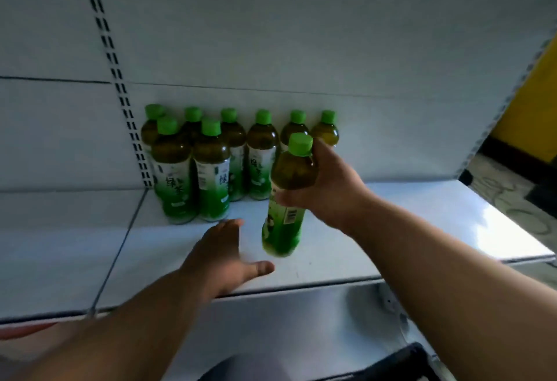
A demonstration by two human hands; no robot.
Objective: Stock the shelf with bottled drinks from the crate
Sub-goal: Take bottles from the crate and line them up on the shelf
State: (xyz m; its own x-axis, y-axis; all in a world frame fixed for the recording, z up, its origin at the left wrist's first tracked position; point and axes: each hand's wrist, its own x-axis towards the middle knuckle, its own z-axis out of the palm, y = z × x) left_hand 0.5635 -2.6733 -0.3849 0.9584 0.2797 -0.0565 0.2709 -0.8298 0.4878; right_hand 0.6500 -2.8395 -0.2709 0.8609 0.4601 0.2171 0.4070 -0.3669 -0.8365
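A: What do we have in front of us?

B: A white metal shelf. Eight green-capped tea bottles stand at the back left: six in a row against the rear panel, two in front of that row at its left end.

A: And our hands?

B: Our right hand is wrapped around the shoulder of another bottle, held a little tilted above the shelf surface, in front of the row's right end. Our left hand hovers low over the shelf with fingers loose, holding nothing. The bottle's base is blurred, so we cannot say whether it touches yet.

A: How do we finish this well?

B: We should straighten the bottle, set it down just right of the two front bottles to extend that second row, label facing out, and let go only once it stands flat. The free hand can steady the neighbours.
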